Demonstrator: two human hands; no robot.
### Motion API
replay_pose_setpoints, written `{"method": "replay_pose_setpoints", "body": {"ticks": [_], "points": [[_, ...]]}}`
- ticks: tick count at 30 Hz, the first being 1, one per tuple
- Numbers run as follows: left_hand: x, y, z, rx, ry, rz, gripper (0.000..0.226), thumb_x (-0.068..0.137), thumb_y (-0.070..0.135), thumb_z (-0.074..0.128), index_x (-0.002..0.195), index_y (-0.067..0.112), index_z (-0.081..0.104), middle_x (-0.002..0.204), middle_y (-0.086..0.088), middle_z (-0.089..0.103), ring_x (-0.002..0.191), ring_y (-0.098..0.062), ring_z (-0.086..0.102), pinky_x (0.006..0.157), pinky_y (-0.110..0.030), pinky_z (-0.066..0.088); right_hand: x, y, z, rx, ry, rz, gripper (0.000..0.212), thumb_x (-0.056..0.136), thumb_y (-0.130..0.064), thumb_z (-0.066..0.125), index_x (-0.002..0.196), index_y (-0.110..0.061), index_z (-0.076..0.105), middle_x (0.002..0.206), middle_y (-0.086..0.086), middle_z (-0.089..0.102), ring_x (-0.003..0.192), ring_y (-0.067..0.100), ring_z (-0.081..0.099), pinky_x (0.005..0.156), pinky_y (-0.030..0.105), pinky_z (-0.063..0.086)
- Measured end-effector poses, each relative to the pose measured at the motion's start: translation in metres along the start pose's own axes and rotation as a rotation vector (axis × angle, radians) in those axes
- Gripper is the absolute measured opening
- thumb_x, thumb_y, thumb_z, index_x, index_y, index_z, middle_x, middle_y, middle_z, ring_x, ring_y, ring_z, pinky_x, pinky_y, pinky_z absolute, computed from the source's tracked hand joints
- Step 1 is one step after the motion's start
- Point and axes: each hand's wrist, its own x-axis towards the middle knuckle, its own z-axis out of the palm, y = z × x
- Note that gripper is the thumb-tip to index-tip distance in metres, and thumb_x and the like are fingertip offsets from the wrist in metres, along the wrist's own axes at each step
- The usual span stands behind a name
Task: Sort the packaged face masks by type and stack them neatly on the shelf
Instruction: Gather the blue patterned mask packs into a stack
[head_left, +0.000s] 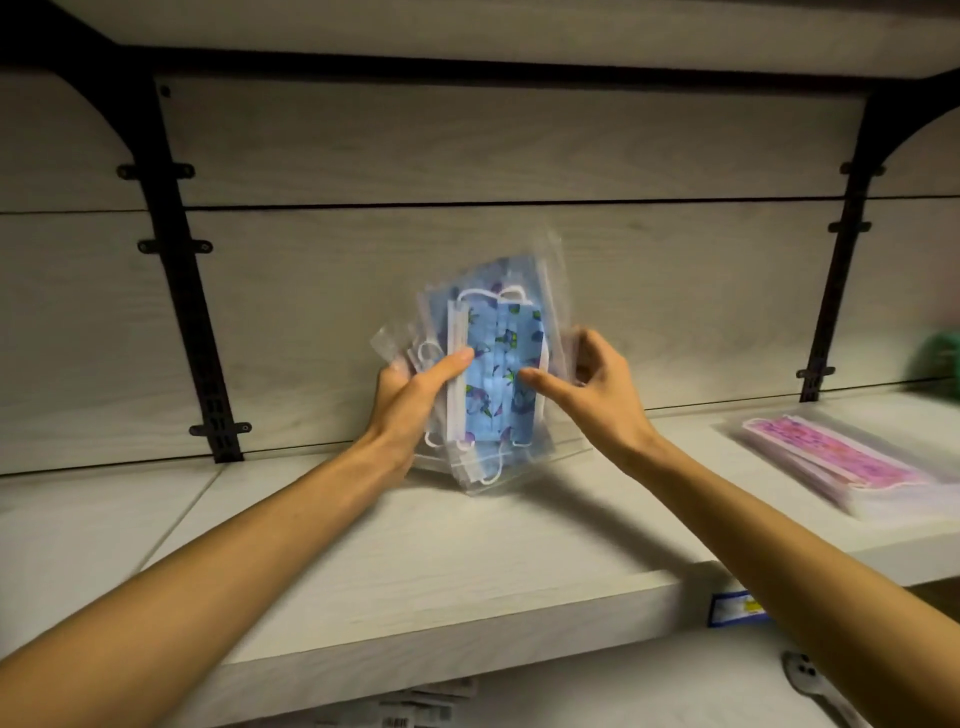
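A bundle of blue printed face masks (496, 374), each in a clear plastic sleeve, is held upright over the light wood-grain shelf (467, 561), near the middle, with the lower edge at or just above the shelf surface; contact cannot be confirmed. The bundle is fanned unevenly, sleeves offset from each other.

The left hand (415, 400) is clamped on the bundle's left edge: thumb laid across the front, fingers wrapped behind. The right hand (587, 384) is set against the right edge, thumb touching the front of the top mask, fingers curled loosely beside the sleeve edge; a firm grip cannot be confirmed due to blur.

A flat stack of pink printed face masks (831, 457) in clear sleeves is laid on the same shelf, well apart to the right. A blurred green object (940, 364) is seen at the far right edge. Black slotted brackets (192, 312) are mounted on the back panel. A blue shelf label (735, 608) is fixed on the shelf's front edge.
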Motion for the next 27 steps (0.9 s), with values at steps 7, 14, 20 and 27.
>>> {"method": "replay_pose_setpoints", "body": {"ticks": [7,14,20,27], "points": [[-0.008,-0.015,-0.011,0.067,-0.081,-0.024,0.047,0.080,0.018,0.083,0.122,0.014,0.063,0.113,-0.005,0.075,0.105,-0.021,0.072,0.089,-0.035,0.057,-0.019,0.023,-0.001,0.062,-0.094,0.174,0.063,0.074,-0.029,0.088,0.126,-0.016,0.057,0.119,-0.001,0.071,0.108,0.017,0.069,0.097,0.047,0.055],[-0.003,-0.006,0.002,0.031,-0.079,-0.119,0.041,0.080,0.013,0.083,0.118,0.009,0.068,0.106,-0.011,0.077,0.097,-0.029,0.075,0.084,-0.045,0.061,-0.014,0.018,0.006,0.071,-0.088,0.184,0.097,0.067,-0.039,0.091,0.146,-0.020,0.039,0.137,-0.003,0.057,0.115,0.007,0.063,0.095,0.025,0.054],[-0.006,-0.012,-0.009,0.046,-0.150,-0.157,0.050,0.079,0.010,0.083,0.125,0.008,0.064,0.112,-0.011,0.076,0.103,-0.028,0.073,0.091,-0.045,0.059,-0.019,0.031,-0.011,0.003,-0.100,0.395,0.121,0.062,-0.060,0.085,0.156,-0.022,0.019,0.138,0.001,0.051,0.116,0.015,0.058,0.086,0.026,0.049],[0.000,-0.006,0.004,0.123,-0.198,-0.133,0.037,0.082,0.008,0.080,0.117,0.008,0.069,0.107,-0.009,0.077,0.100,-0.027,0.074,0.084,-0.039,0.061,-0.008,0.025,-0.004,-0.007,-0.193,0.336,0.028,0.089,-0.031,0.073,0.113,-0.019,0.068,0.103,-0.009,0.076,0.090,0.005,0.070,0.070,0.016,0.054]]}}
